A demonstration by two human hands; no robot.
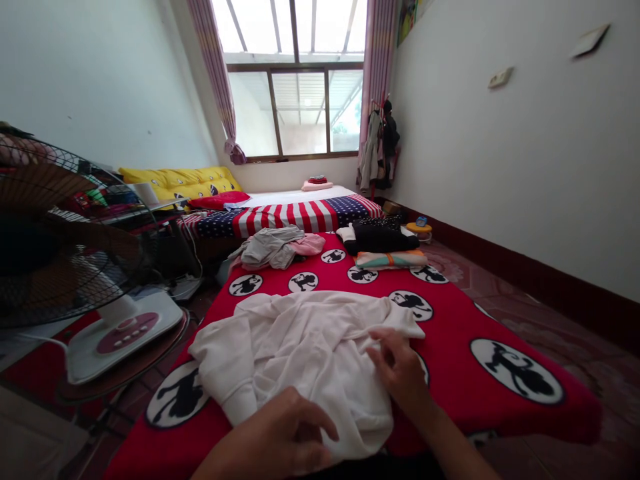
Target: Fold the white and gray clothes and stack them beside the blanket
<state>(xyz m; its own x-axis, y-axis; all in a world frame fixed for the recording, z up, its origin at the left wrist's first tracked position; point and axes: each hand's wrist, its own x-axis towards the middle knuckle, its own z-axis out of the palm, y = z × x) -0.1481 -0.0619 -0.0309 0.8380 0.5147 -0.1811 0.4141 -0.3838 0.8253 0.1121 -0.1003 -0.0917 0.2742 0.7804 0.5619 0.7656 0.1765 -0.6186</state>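
Garment [310, 347] white, creased, loosely spread.

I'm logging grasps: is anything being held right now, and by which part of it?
No hold is visible: the left grip and the right grip are both open at the white cloth.

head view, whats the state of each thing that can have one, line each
white garment, unfolded, wrinkled
left hand, loosely curled over the garment's near edge
right hand, fingers bent at the garment's right side; grip unclear
gray and pink clothes, loosely heaped
black clothes, folded, stacked
left curtain, drawn aside, gathered low
right curtain, drawn aside
fan, upright; running or not, unclear
coats, hanging
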